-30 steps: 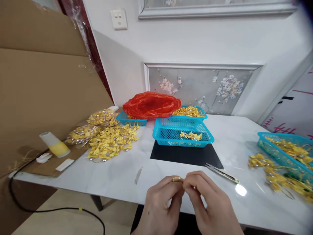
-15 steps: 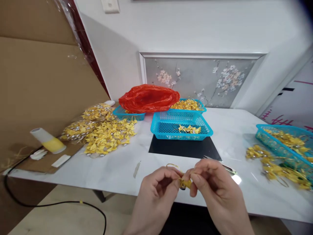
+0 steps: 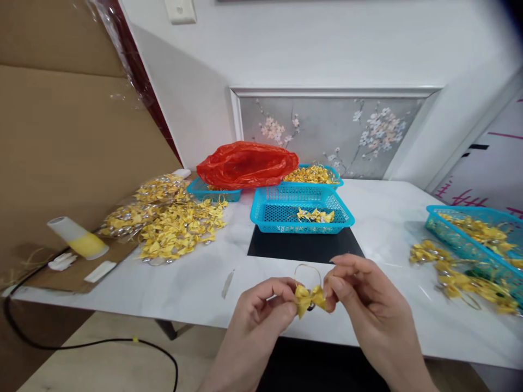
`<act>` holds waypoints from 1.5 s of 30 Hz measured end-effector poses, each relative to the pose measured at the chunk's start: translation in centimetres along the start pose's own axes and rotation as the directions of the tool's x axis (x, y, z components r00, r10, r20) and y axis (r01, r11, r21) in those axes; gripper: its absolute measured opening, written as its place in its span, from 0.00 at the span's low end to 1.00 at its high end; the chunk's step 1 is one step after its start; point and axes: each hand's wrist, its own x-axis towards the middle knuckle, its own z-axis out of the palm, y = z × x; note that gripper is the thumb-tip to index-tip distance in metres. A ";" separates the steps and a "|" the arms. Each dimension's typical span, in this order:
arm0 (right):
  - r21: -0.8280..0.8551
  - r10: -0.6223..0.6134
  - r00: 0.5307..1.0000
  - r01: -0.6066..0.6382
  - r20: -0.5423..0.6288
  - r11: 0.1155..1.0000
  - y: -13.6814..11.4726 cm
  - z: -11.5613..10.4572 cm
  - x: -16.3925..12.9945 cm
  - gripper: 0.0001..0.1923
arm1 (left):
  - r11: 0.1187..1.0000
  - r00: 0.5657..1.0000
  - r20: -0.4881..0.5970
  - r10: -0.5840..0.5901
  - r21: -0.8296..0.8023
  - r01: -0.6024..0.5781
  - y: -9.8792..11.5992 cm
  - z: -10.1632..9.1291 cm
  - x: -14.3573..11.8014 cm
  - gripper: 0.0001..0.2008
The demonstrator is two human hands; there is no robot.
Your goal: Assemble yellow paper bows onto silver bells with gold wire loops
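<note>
Between my two hands, over the front edge of the white table, is a yellow ribbon bow [image 3: 304,300] with a thin gold loop standing up from it and a dark round bead below its knot. My left hand [image 3: 267,305] pinches the bow's left wing between thumb and fingers. At the other side, my right hand [image 3: 357,294] has thumb and forefinger closed on the right wing. Beyond the hands, a blue mesh basket [image 3: 302,226] holds a few similar yellow bows [image 3: 315,215] and rests partly on a black mat [image 3: 302,245].
A heap of yellow bows with silvery beads [image 3: 180,231] lies left. Behind are a red plastic bag [image 3: 245,166] and a basket of bows [image 3: 314,175]. Right, another blue basket [image 3: 453,237] stands beside loose bows [image 3: 453,277]. A white-and-yellow cylinder [image 3: 79,238] lies on cardboard far left.
My hands have moved slightly apart, and the bow, mostly covered by fingers before, now shows spread with its loop upright. The metal tool near my right hand is now hidden.
</note>
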 end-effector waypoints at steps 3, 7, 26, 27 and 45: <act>0.030 -0.020 1.000 0.020 -0.005 0.999 0.1 0.1 0.1 0.07 | 0.999 0.999 -0.007 -0.032 -0.008 0.032 0.0 0.1 0.1 0.05; 0.011 -0.053 0.998 0.052 0.026 0.999 -0.1 0.0 0.4 0.07 | 0.994 0.996 -0.023 -0.088 -0.062 0.086 0.1 0.1 0.1 0.05; -0.372 -0.454 0.829 0.554 0.326 0.745 0.6 0.4 -0.1 0.17 | 0.950 0.998 0.000 -0.066 -0.306 0.063 -0.1 0.4 0.5 0.09; -0.366 -0.462 0.825 0.561 0.327 0.743 0.5 0.4 0.0 0.17 | 0.959 0.999 -0.012 -0.048 -0.279 0.043 -0.1 0.5 0.5 0.10; -0.360 -0.241 0.963 0.268 0.120 0.894 -0.8 0.2 -0.1 0.06 | 0.980 0.994 -0.098 -0.041 -0.195 0.021 -0.6 0.8 1.0 0.14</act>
